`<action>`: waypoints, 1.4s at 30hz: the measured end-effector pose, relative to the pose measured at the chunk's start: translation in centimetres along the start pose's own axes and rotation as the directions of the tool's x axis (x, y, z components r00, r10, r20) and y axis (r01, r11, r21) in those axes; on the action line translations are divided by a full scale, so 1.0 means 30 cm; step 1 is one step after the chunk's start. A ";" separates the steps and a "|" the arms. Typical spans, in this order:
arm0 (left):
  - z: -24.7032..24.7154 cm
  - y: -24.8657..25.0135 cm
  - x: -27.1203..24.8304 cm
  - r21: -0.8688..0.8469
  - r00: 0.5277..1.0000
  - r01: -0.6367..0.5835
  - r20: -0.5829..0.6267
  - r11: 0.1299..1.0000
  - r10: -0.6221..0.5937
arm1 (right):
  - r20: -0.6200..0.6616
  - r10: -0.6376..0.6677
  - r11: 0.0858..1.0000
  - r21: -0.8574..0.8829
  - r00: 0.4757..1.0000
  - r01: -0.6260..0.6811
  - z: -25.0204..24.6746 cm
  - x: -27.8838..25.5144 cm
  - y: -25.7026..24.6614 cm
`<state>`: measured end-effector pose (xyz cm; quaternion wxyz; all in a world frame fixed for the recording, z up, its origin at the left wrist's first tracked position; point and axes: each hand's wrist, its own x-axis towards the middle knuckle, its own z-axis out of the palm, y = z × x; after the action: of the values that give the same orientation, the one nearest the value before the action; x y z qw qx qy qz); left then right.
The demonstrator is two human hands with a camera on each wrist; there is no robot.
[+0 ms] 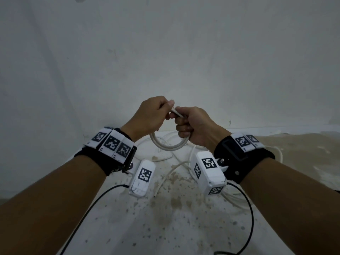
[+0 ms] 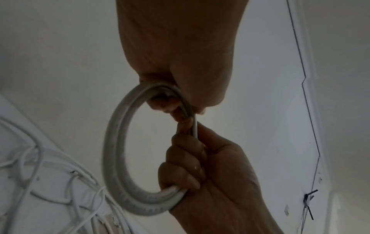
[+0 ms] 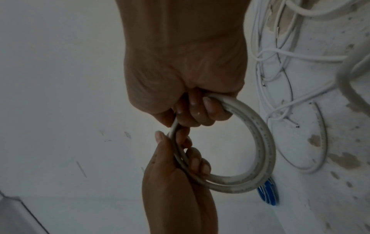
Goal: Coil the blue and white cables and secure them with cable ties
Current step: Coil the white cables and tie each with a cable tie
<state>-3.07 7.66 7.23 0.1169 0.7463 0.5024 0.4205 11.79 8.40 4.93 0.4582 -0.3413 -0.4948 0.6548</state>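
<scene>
At the centre of the head view, the left hand point(image 1: 147, 116) and right hand point(image 1: 193, 124) both grip a small coil of white cable point(image 1: 168, 144), fingers curled round it. Loose white cables point(image 3: 280, 63) lie below; something blue point(image 3: 267, 194), possibly the blue cable, sits lower right in the right wrist view.

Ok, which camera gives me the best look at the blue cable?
The right wrist view, and only that one: the blue cable shows as a small coiled bundle on the stained floor, partly hidden behind the white cable coil. The head and left wrist views show none of it.
</scene>
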 end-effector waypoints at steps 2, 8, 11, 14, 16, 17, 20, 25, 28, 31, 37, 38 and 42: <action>-0.009 0.004 0.005 0.018 0.998 0.003 0.060 1.000 -0.004 | -0.013 -0.014 0.999 -0.035 1.000 0.013 0.001 -0.003 0.005; 0.015 0.000 -0.002 -0.080 0.987 0.074 0.147 0.994 -0.062 | -0.153 -0.025 1.000 -0.013 0.988 0.024 -0.007 -0.015 0.013; 0.029 0.021 -0.007 -0.112 0.981 0.082 0.185 0.990 -0.060 | -0.187 -0.035 0.999 -0.005 0.982 0.034 -0.028 -0.027 0.006; 0.047 0.047 -0.007 -0.090 0.985 0.041 0.169 0.995 -0.025 | -0.197 -0.051 0.999 -0.013 0.979 0.049 -0.052 -0.045 -0.003; 0.067 0.067 -0.005 -0.075 0.990 0.016 0.144 0.997 -0.005 | -0.199 -0.058 0.998 -0.016 0.978 0.056 -0.070 -0.063 -0.013; 0.079 0.079 -0.003 -0.076 0.991 0.011 0.133 0.997 -0.001 | -0.202 -0.061 0.998 -0.017 0.977 0.059 -0.080 -0.073 -0.018; 0.124 0.122 -0.004 -0.107 0.994 0.018 0.105 0.994 -0.007 | -0.214 -0.070 0.998 -0.021 0.974 0.068 -0.122 -0.116 -0.031; 0.239 0.218 0.000 -0.160 0.993 0.021 0.117 0.987 -0.002 | -0.246 -0.095 0.995 -0.021 0.965 0.093 -0.243 -0.211 -0.043; 0.326 0.293 0.011 -0.180 0.988 0.013 0.157 0.984 0.015 | -0.262 -0.113 0.994 -0.019 0.958 0.112 -0.345 -0.278 -0.053; 0.425 0.370 0.013 -0.202 0.981 0.010 0.192 0.979 0.029 | -0.315 -0.128 0.991 -0.068 0.941 0.112 -0.457 -0.357 -0.070; 0.648 0.506 -0.031 -0.178 0.968 0.037 0.249 0.983 0.008 | -0.571 -0.262 0.857 -0.508 0.778 -0.085 -0.727 -0.538 -0.029; 0.681 0.522 -0.042 -0.171 0.965 0.041 0.264 0.984 0.005 | -0.581 -0.299 0.779 -0.606 0.757 -0.158 -0.776 -0.571 -0.011; 0.781 0.570 -0.098 -0.156 0.946 0.046 0.324 0.987 0.007 | -0.553 -0.298 0.334 -0.824 0.778 -0.458 -0.929 -0.686 0.018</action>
<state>25.13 2.98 1.44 0.2619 0.7882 0.4482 0.3306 43.90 -1.60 -3.44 0.2742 -0.7601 -0.5774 0.1173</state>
